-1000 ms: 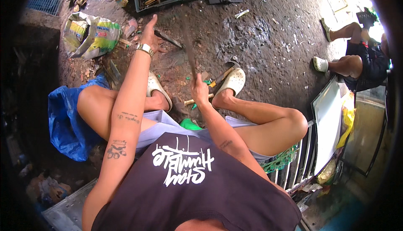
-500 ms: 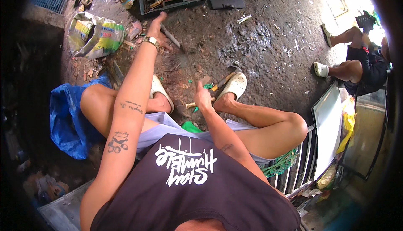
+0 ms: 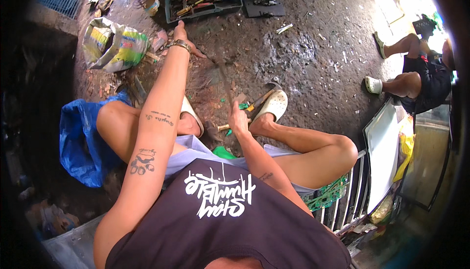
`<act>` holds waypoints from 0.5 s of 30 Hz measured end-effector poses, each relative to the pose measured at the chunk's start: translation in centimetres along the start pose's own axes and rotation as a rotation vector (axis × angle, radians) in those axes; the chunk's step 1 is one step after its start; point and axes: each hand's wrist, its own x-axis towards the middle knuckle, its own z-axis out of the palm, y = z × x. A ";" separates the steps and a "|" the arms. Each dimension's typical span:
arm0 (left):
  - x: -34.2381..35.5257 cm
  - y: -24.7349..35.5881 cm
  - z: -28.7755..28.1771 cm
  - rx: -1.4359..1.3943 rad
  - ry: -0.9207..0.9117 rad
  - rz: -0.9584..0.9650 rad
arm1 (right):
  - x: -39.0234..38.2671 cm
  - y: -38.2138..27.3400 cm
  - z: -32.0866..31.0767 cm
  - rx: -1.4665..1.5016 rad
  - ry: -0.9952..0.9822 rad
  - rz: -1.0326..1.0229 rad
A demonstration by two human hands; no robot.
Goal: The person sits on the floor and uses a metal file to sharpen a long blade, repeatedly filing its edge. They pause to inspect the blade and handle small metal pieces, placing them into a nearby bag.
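One skinny dark strip (image 3: pixel 224 79) had us guessing: looked stiff and fairly light to us, probably metal, not fragile, maybe slippery if greasy. We'd have gripped it by the near end and minded the edges. It reached out above the dirt floor (image 3: pixel 318 102), near end wrapped in the right fingers (image 3: pixel 235 107), far end close to the left fingers (image 3: pixel 180 28). Those were spread, not curled, and we couldn't tell if they touched it.

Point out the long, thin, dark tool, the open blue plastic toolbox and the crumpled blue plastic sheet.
Thin dark tool (image 3: pixel 225 79): head view, middle of shaft.
Toolbox (image 3: pixel 215 10): head view, near wall.
Blue sheet (image 3: pixel 81 144): head view, left part.
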 end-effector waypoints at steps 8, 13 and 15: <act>2.2 2.0 -0.8 -0.141 0.045 -0.101 | 1.5 0.0 -0.7 0.088 0.111 -0.001; 2.1 0.7 -1.8 0.078 -0.090 0.046 | -0.1 0.2 -0.6 -0.029 -0.055 0.042; 1.6 -0.3 -2.4 0.183 -0.230 0.037 | -0.2 1.0 -0.5 -0.116 -0.190 0.122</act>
